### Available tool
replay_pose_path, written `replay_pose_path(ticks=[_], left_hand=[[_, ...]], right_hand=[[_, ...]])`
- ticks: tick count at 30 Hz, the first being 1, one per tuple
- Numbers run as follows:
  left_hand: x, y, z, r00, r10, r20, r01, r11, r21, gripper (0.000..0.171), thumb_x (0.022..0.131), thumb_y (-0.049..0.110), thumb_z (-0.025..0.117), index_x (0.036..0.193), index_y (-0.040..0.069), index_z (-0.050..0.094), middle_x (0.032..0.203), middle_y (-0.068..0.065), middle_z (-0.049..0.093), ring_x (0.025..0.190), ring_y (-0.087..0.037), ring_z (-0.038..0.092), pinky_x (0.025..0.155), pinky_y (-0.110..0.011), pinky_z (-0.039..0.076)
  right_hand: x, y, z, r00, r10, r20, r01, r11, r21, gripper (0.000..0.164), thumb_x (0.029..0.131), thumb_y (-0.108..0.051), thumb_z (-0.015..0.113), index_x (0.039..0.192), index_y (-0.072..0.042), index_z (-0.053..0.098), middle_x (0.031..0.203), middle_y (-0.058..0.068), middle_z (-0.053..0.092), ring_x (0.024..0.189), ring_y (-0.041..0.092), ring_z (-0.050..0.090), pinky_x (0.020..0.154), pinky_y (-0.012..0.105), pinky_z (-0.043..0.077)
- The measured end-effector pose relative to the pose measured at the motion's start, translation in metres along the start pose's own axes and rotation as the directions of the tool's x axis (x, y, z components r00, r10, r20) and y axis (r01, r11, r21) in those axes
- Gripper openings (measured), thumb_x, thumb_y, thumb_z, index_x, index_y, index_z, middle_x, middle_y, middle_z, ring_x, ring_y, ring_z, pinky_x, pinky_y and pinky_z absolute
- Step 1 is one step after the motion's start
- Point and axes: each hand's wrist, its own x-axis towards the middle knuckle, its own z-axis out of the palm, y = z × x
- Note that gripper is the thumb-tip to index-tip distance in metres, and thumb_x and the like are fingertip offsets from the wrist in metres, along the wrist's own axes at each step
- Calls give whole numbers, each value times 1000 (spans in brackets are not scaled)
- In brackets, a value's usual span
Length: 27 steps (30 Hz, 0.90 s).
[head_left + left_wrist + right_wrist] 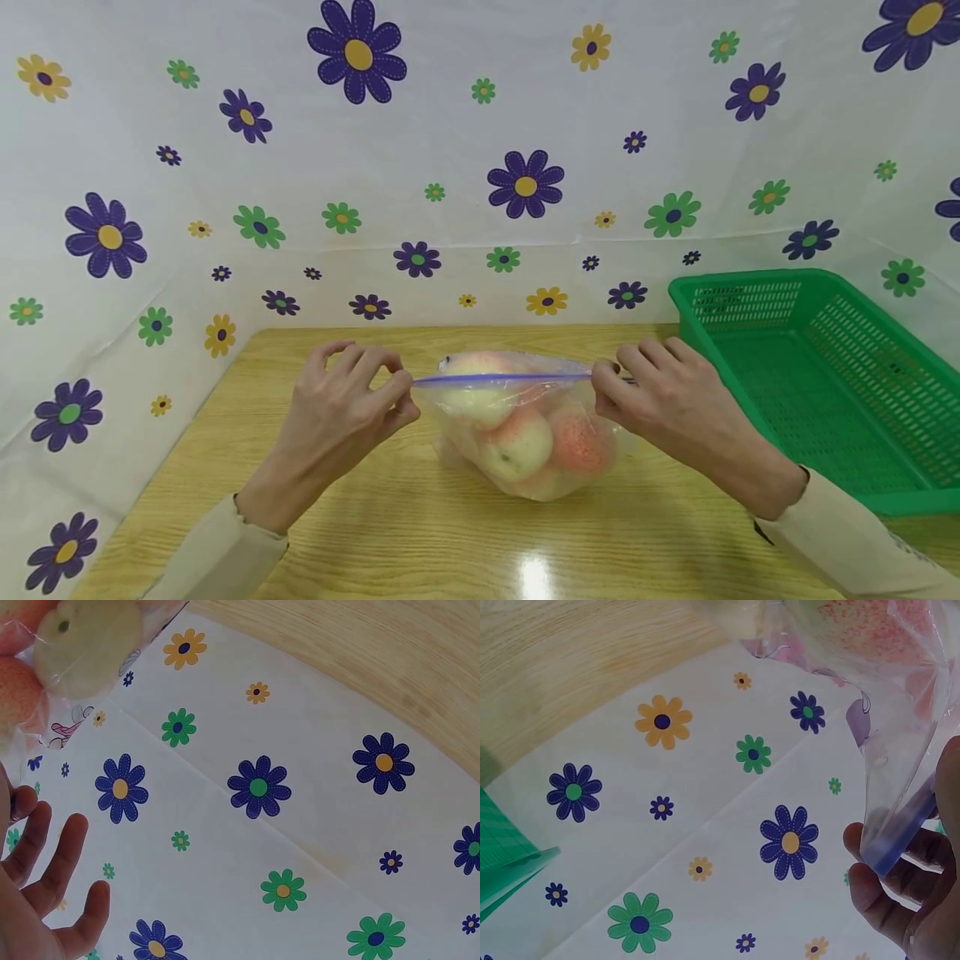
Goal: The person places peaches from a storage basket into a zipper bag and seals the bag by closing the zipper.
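A clear zip bag (480, 417) with a purple-blue seal strip (502, 378) holds several pale, red-blushed peaches (517, 446) and sits mid-table. My left hand (348, 408) pinches the strip's left end between thumb and index finger. At the right end, my right hand (660, 392) grips the strip, which is stretched straight between both hands. The right wrist view shows the strip's corner (889, 859) against the curled fingers of that hand. Peaches (86, 645) show at the upper left of the left wrist view, above the left hand's loosely spread fingers (64, 855).
A green plastic basket (795, 358) with slotted walls stands to the right, beside my right forearm. Under the bag is a wood-grain table (390, 533). A white cloth (420, 150) printed with flowers hangs behind and at the sides.
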Motion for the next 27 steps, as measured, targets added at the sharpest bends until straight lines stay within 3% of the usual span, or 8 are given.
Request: replay_pose_path(ticks=[27], left_hand=[[2,-1,0,1000,2,-15,-2,1000,-9,27,94,13,42,74,10,60,82,-7,64,67,-27,63,74,-55,59]], right_hand=[[-8,6,-2,1000,20,2,-20,1000,15,42,110,-25,24,87,-9,56,69,3,50,58,21,48,48,29,41]])
